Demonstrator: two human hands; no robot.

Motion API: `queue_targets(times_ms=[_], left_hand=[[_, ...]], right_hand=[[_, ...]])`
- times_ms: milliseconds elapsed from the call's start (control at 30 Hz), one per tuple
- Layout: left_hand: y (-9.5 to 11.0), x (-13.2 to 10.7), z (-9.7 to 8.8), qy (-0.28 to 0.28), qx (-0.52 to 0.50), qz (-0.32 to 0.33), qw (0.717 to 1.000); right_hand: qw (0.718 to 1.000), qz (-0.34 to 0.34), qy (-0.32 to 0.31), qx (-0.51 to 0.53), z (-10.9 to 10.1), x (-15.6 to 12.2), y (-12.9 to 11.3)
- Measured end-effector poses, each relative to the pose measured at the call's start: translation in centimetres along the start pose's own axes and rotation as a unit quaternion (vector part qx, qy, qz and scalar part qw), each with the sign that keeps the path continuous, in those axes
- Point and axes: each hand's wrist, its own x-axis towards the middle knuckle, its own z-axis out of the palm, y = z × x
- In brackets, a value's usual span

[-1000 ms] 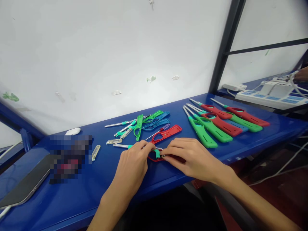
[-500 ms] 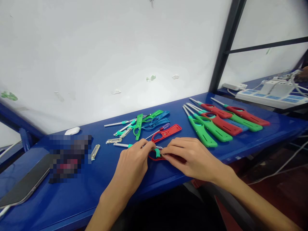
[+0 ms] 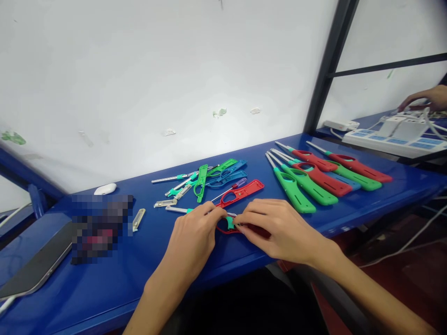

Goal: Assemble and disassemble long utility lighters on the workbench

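At the table's front edge, both my hands work on a red utility lighter (image 3: pixel 223 230) whose casing is opened up. My left hand (image 3: pixel 195 228) has its fingers closed over the nozzle end; a metal tube (image 3: pixel 176 210) sticks out to the left. The fingers of my right hand (image 3: pixel 277 228) pinch beside the green trigger (image 3: pixel 231 223), covering the handle end. Just behind lie a loose red casing half (image 3: pixel 253 188) and a screwdriver (image 3: pixel 240 183) with a purple handle. What exactly my fingertips press on is hidden.
Loose green casing halves (image 3: pixel 200 184), blue halves (image 3: pixel 232 177), nozzles and clear fuel tanks (image 3: pixel 165 203) lie behind my hands. Several whole lighters (image 3: pixel 295 191) lie right. A phone (image 3: pixel 38 267) rests left. Beyond a power strip (image 3: pixel 384 141), another person's hand (image 3: pixel 428 97) shows.
The green trigger has shifted and turned slightly between my fingers. My hands stay almost in place. Another person's hand has come further into view at the far right.
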Motion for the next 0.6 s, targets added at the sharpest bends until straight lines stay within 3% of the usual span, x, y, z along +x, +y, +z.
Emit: queue_targets(times_ms=[600], left_hand=[[1.0, -0.6, -1.4, -0.034, 0.005, -0.002, 0.999]], right_hand=[[1.000, -0.004, -0.004, 0.010, -0.1, -0.2, -0.1]])
